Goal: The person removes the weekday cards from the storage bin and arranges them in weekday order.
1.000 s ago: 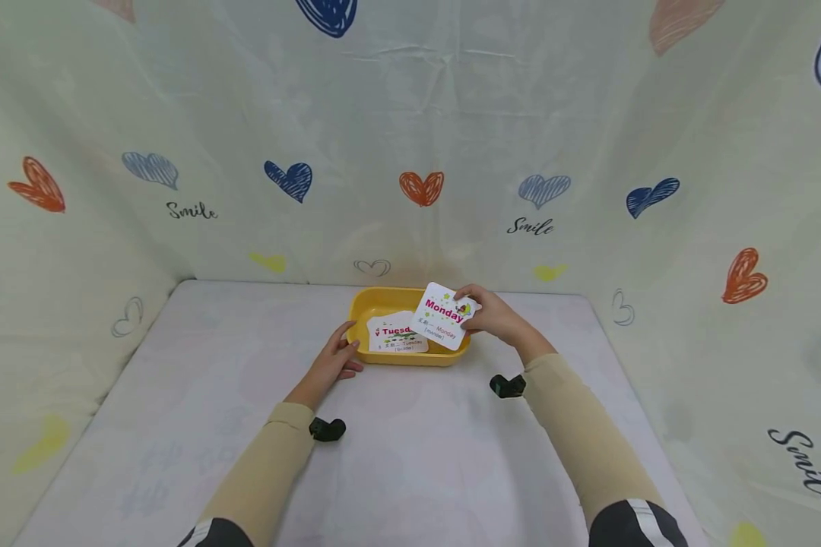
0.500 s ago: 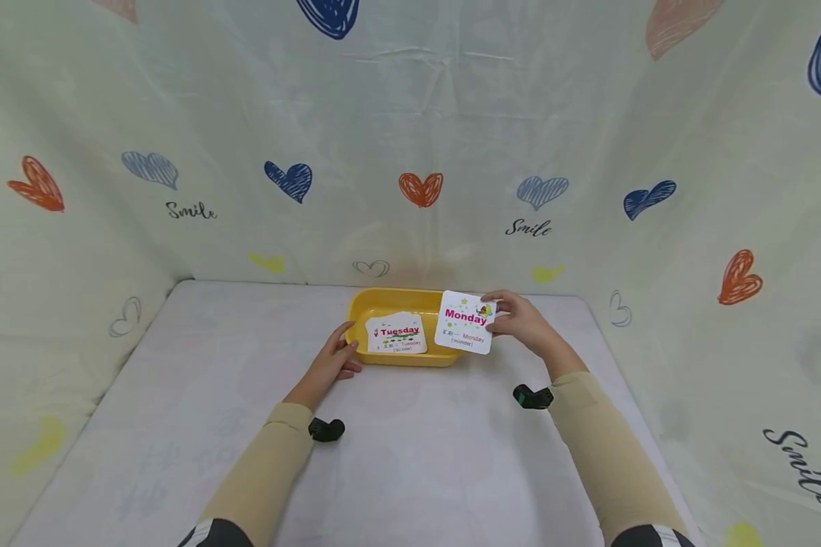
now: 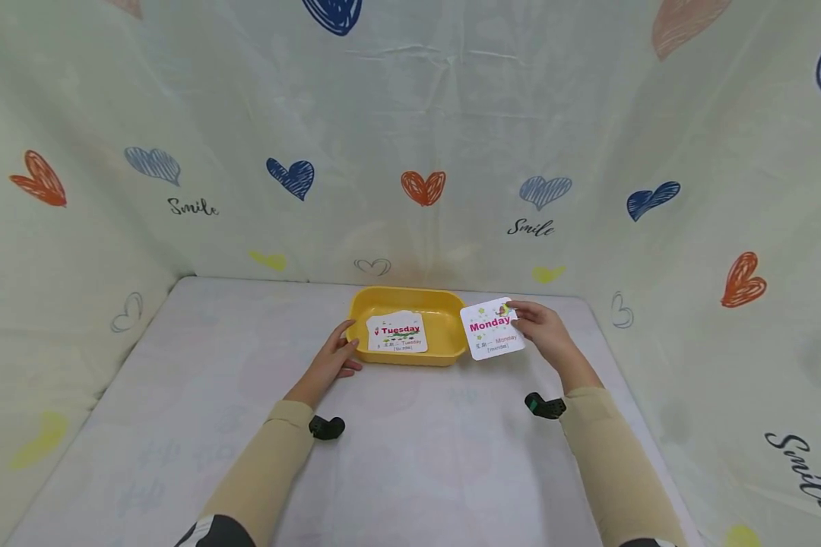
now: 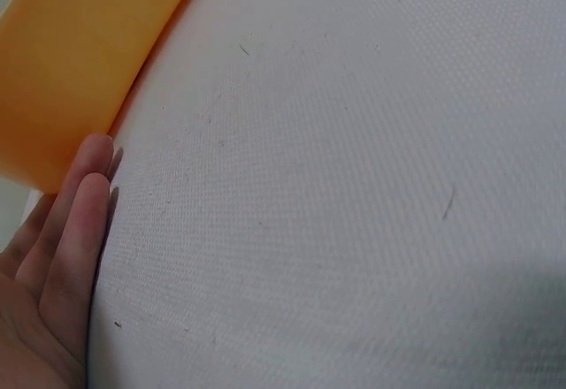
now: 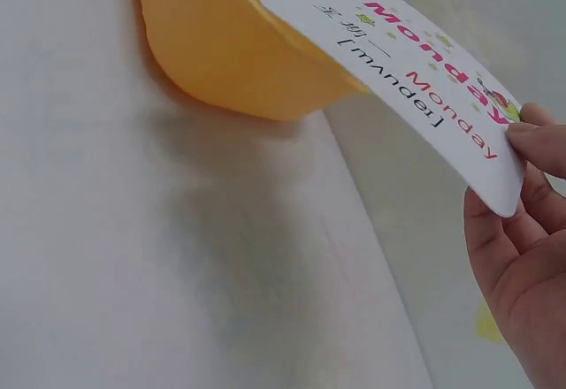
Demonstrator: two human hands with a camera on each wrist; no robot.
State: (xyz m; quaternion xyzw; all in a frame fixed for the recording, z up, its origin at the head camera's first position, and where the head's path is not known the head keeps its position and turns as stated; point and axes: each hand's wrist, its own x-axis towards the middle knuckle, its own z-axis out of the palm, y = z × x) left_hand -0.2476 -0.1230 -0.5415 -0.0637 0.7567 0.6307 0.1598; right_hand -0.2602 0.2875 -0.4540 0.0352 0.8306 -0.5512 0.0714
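Observation:
A white square card printed "Monday" [image 3: 491, 331] is held up beside the right end of a yellow plastic tray [image 3: 441, 304]. My right hand [image 3: 549, 333] pinches its right edge, with the thumb on the printed face and fingers behind, as the right wrist view shows. Inside the tray lies a "Tuesday" card [image 3: 398, 343], and white card edges under it suggest a stack. My left hand [image 3: 326, 363] rests against the tray's left end. In the left wrist view, its outer fingers [image 4: 84, 221] extend fairly straight, with their tips near the tray's wall; the thumb is hidden there.
The tray stands near the back of a table with a white cloth [image 3: 410, 456]. A pale curtain [image 3: 356, 114] with printed hearts hangs behind and at both sides. A small black wrist camera [image 3: 545, 406] sits at the right cuff, another black camera [image 3: 327, 428] at the left.
My right hand has carried the Monday card rightward, from over the tray to beyond its right end. The Tuesday card now shows fully. My left hand has stayed at the tray.

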